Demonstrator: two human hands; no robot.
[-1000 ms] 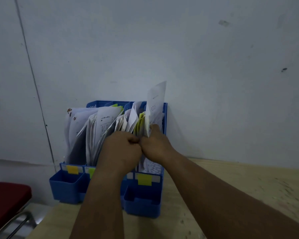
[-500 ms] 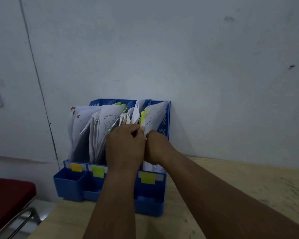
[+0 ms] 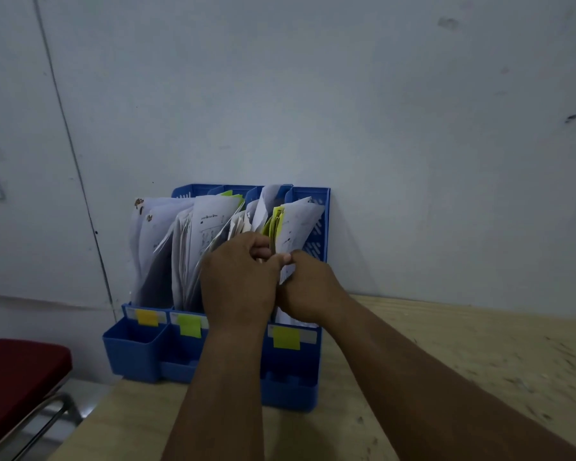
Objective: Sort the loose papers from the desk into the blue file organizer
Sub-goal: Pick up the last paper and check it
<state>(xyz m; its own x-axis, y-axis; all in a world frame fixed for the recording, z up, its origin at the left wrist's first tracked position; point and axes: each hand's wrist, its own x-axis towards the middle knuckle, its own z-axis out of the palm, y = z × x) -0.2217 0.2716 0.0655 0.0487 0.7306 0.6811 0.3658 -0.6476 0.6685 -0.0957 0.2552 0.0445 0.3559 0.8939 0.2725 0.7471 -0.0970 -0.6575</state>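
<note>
Fingers of my left hand (image 3: 238, 281) are curled in among the papers (image 3: 210, 234) standing in the blue file organizer (image 3: 293, 371), holding back the sheets to the left of the rightmost slot. Beside it, touching it, my right hand (image 3: 308, 291) pinches the lower edge of a white sheet (image 3: 296, 224) that stands in that rightmost slot, just right of some yellow-green slips (image 3: 275, 221); the thumb lies on the near face of the sheet, and the other fingertips are behind the paper where I cannot see them. The organizer stands on the wooden desk (image 3: 446, 354) at its left end, back against the pale wall (image 3: 346, 94). Coloured sticky tabs (image 3: 286, 337) mark the slot fronts, but my left forearm covers the third slot's front. Print on the sheets is too dim and blurred to read. At the lower left a red chair seat (image 3: 17, 371) is cut off by the frame.
</note>
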